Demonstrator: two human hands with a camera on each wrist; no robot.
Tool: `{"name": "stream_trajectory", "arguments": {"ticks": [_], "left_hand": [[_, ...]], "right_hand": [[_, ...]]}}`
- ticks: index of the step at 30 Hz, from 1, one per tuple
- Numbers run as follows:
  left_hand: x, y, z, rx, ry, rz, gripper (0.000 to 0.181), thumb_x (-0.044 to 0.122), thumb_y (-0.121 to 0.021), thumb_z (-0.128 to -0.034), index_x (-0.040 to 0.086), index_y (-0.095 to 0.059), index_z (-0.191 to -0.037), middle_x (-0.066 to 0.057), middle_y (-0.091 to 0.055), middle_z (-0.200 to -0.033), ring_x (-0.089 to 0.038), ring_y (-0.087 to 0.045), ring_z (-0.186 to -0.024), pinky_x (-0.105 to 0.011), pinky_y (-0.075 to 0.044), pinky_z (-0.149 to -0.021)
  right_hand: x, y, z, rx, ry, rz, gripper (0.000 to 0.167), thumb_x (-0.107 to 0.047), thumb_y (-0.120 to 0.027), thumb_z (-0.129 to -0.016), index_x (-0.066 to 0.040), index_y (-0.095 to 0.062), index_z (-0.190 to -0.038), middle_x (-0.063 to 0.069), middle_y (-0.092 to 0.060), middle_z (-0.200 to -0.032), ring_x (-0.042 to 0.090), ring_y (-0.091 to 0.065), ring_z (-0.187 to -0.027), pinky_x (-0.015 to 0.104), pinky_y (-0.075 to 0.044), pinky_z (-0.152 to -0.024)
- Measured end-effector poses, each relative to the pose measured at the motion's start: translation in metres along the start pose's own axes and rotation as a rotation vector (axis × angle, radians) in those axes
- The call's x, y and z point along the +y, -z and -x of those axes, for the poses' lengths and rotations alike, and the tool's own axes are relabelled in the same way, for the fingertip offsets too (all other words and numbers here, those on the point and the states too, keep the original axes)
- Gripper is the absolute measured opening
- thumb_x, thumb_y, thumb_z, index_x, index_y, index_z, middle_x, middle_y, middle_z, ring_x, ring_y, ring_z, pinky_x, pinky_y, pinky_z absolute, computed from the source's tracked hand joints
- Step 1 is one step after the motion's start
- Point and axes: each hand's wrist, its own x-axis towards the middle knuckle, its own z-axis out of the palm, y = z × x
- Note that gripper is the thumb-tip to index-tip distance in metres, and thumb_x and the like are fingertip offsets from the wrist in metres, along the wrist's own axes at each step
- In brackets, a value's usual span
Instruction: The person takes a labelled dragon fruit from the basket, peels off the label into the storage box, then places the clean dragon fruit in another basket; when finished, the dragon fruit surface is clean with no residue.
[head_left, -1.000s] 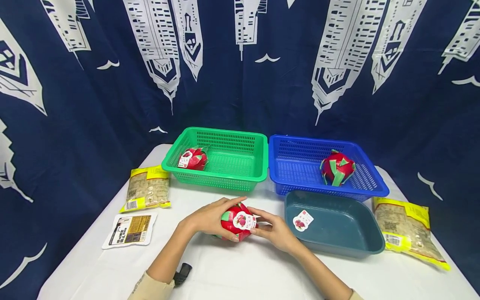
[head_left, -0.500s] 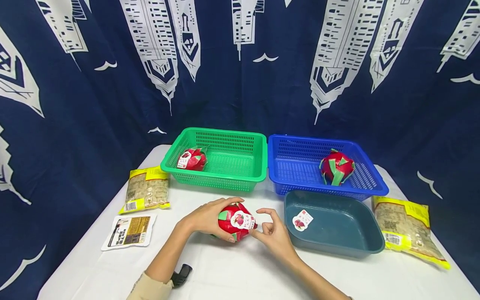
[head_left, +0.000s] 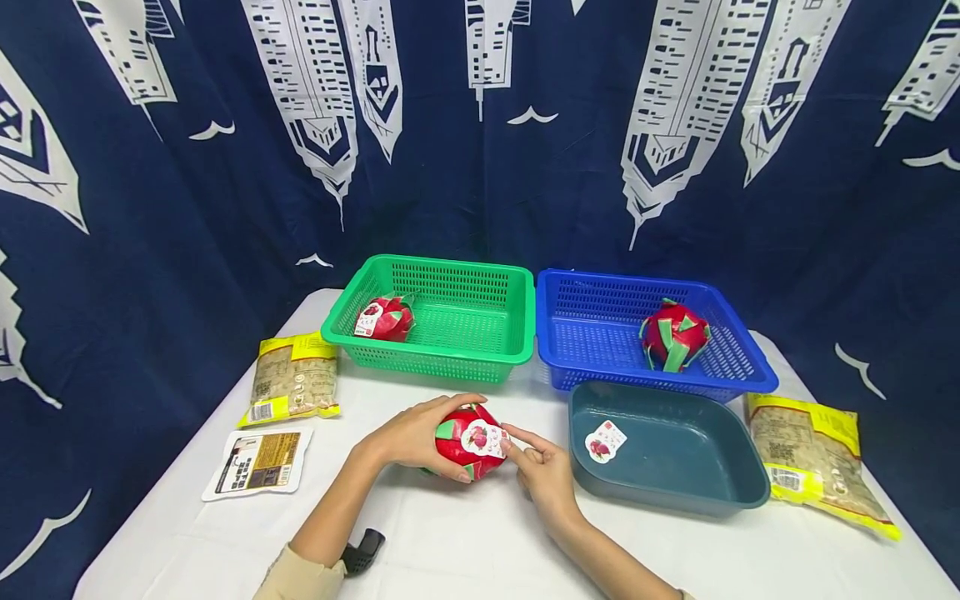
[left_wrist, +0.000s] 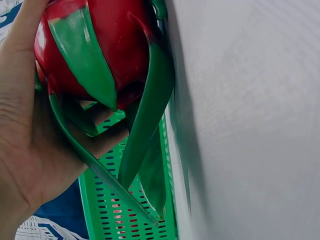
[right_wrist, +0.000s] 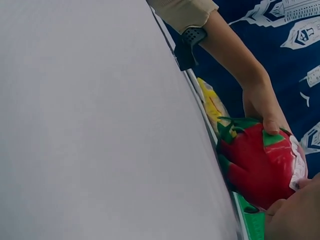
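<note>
My left hand (head_left: 416,437) grips a red dragon fruit (head_left: 456,450) with green scales from its left side, on the white table. The left wrist view shows the fruit (left_wrist: 122,45) against the palm, its long green leaf tips hanging free. A white label (head_left: 480,438) with a fruit picture lies on the fruit's front. My right hand (head_left: 551,487) touches the label's right end with the thumb, the index finger reaching along the fruit. In the right wrist view, the label (right_wrist: 298,165) follows the fruit's curve, and my right hand (right_wrist: 296,215) partly covers its lower end.
A green basket (head_left: 427,354) and a blue basket (head_left: 585,358) each hold a dragon fruit. The teal bin (head_left: 697,458) at right contains a loose label (head_left: 604,441). Yellow-edged bags (head_left: 296,379) lie at both sides, with a flat white packet (head_left: 258,461) at left.
My right thumb and index finger came off the label's end, spread apart, then returned with the thumb on it. The left hand keeps its grip on the dragon fruit.
</note>
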Motion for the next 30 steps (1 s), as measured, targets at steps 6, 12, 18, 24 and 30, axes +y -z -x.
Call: {"name": "stream_trajectory", "arguments": {"ticks": [6,12,18,24,30], "left_hand": [[0.0,0.0,0.002,0.001,0.009,0.003,0.096,0.067,-0.076,-0.0522,0.054,-0.028,-0.134,0.016,-0.048,-0.12,-0.008,-0.048,-0.104,-0.035,-0.046,-0.08],[-0.001,-0.001,0.004,0.007,0.005,-0.006,0.097,0.069,-0.075,-0.0516,0.053,-0.028,-0.135,0.017,-0.049,-0.119,-0.007,-0.048,-0.104,-0.035,-0.045,-0.08],[-0.001,-0.002,0.004,0.002,0.004,-0.003,0.097,0.069,-0.075,-0.0524,0.053,-0.027,-0.135,0.015,-0.049,-0.119,-0.008,-0.048,-0.104,-0.035,-0.045,-0.08],[-0.001,-0.002,0.003,-0.003,0.015,0.017,0.096,0.067,-0.076,-0.0525,0.052,-0.028,-0.135,0.014,-0.049,-0.119,-0.008,-0.048,-0.103,-0.033,-0.046,-0.079],[-0.002,0.0,0.0,0.007,0.012,0.033,0.094,0.065,-0.077,-0.0524,0.051,-0.031,-0.133,0.014,-0.051,-0.115,-0.008,-0.049,-0.099,-0.031,-0.046,-0.076]], "right_hand": [[0.002,-0.007,-0.001,0.053,-0.096,-0.155,0.037,-0.012,-0.069,-0.083,0.007,-0.061,-0.114,-0.007,-0.028,-0.045,0.004,-0.02,-0.036,0.019,-0.016,-0.038],[0.003,-0.01,-0.001,0.068,-0.158,-0.224,0.031,-0.013,-0.066,-0.085,0.003,-0.063,-0.112,-0.008,-0.028,-0.042,0.003,-0.02,-0.035,0.019,-0.017,-0.039],[-0.001,-0.01,0.0,0.087,-0.162,-0.221,0.026,-0.01,-0.062,-0.088,0.006,-0.061,-0.109,-0.008,-0.028,-0.043,0.003,-0.02,-0.036,0.019,-0.017,-0.04],[-0.007,-0.008,0.005,0.084,-0.11,-0.123,0.03,-0.011,-0.065,-0.086,0.012,-0.059,-0.104,-0.007,-0.031,-0.048,0.004,-0.02,-0.038,0.019,-0.015,-0.039],[-0.019,-0.007,0.015,0.043,0.063,0.034,0.021,-0.011,-0.067,-0.085,0.008,-0.064,-0.093,-0.004,-0.029,-0.049,0.004,-0.024,-0.042,0.02,-0.016,-0.041]]}}
